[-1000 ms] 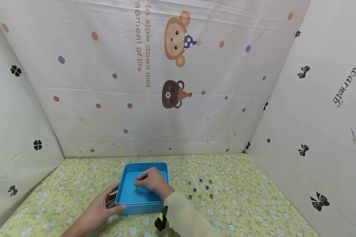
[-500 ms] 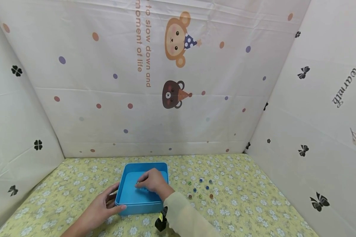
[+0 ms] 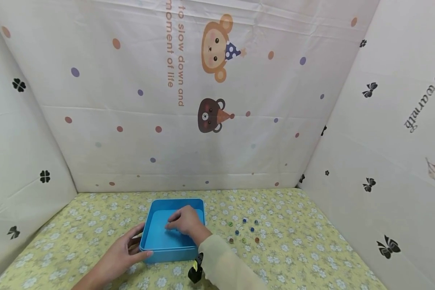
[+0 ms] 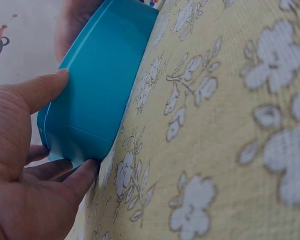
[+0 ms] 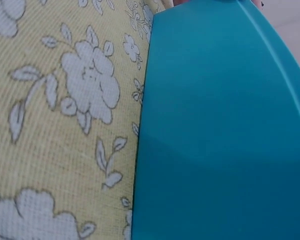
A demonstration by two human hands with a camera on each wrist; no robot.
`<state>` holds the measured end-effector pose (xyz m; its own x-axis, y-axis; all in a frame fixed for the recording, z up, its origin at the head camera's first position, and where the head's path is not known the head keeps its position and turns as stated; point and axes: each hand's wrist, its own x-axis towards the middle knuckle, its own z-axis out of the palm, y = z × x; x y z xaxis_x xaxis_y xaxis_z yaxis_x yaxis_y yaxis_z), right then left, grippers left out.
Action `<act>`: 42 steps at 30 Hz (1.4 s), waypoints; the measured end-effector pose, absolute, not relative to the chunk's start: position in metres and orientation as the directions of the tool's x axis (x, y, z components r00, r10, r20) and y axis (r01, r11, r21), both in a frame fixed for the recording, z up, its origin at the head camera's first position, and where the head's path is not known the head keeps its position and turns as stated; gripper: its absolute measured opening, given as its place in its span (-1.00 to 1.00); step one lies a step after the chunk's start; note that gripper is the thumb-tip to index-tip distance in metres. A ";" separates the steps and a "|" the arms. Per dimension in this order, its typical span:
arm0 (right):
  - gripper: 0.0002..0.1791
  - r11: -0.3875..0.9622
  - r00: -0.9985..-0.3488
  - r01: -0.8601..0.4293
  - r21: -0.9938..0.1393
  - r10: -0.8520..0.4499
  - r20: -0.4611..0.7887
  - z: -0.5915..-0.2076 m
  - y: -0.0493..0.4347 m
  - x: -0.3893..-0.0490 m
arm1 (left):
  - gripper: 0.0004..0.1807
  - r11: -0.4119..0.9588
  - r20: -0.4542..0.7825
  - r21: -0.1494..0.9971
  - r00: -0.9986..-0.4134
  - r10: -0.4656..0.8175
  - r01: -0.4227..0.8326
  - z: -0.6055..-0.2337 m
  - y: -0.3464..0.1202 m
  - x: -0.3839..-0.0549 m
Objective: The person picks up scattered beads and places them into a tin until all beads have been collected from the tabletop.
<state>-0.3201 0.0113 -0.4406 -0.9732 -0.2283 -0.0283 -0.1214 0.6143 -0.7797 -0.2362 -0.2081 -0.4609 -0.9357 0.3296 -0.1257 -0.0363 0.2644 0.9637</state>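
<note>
A blue open-topped square box stands on the flowered cloth. My left hand grips its near left corner, thumb on the front wall and fingers round the left side. In the left wrist view, the thumb of the left hand presses near the rim of the box. My right hand reaches over the right wall into the box, with thumb and index finger pinched together low inside. A small marble seems to sit between those fingertips, mostly hidden. The right wrist view shows chiefly the box's outer wall.
Several small glass marbles lie scattered on the cloth right of the box, among them a blue marble, a green marble and an orange marble. Printed fabric walls close off the back and both sides.
My right hand's fingertips have shifted slightly right and toward me inside the box. The left hand keeps its hold, and the marbles on the cloth stay put.
</note>
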 end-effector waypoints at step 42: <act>-0.74 0.376 -0.958 -0.175 -0.910 -0.277 0.070 -0.407 0.062 -0.313 | 0.06 0.328 -0.127 0.944 -0.965 0.229 -0.046 -0.460 -0.200 -0.237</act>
<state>-0.3126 0.0616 -0.4070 -0.9582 -0.2774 0.0697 -0.1751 0.3761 -0.9099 -0.2370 -0.2004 -0.4598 -0.9651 0.2291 -0.1268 -0.0461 0.3280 0.9436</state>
